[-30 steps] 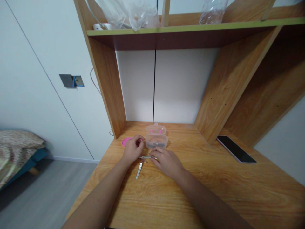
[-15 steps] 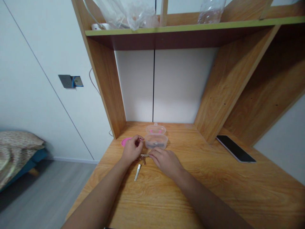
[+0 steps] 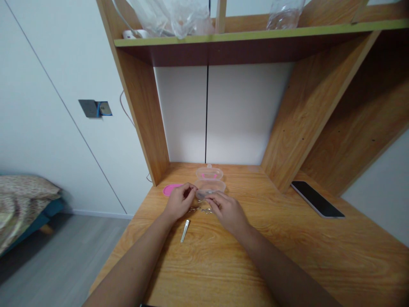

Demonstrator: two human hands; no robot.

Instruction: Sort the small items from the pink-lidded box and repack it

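My left hand [image 3: 181, 200] is closed in a pinch at the front left of a clear plastic box [image 3: 220, 186]. My right hand [image 3: 227, 212] is also pinched, its fingertips at the box's front wall. Whatever the fingers of either hand hold is too small or hidden to make out. Small shiny metal pieces [image 3: 205, 210], perhaps clips or a chain, lie on the desk below and between my hands. Nearer to me lies one slim silver clip [image 3: 184, 231]. The box's hinged lid [image 3: 209, 169] stands open behind it, and something dark is inside the box.
A pink oval piece [image 3: 170, 190] lies left of the box on the wooden desk [image 3: 204, 264]. A dark-screened phone or tablet [image 3: 316, 199] rests at the right by the upright panel [image 3: 294, 123]. Overhead, the shelf [image 3: 255, 34] holds a plastic bag [image 3: 179, 17] and a clear bottle [image 3: 284, 15].
Both hands have shifted slightly up and right, toward the box. My right fingertips have risen from the metal pieces, which now show more between the hands. The silver clip stays put.
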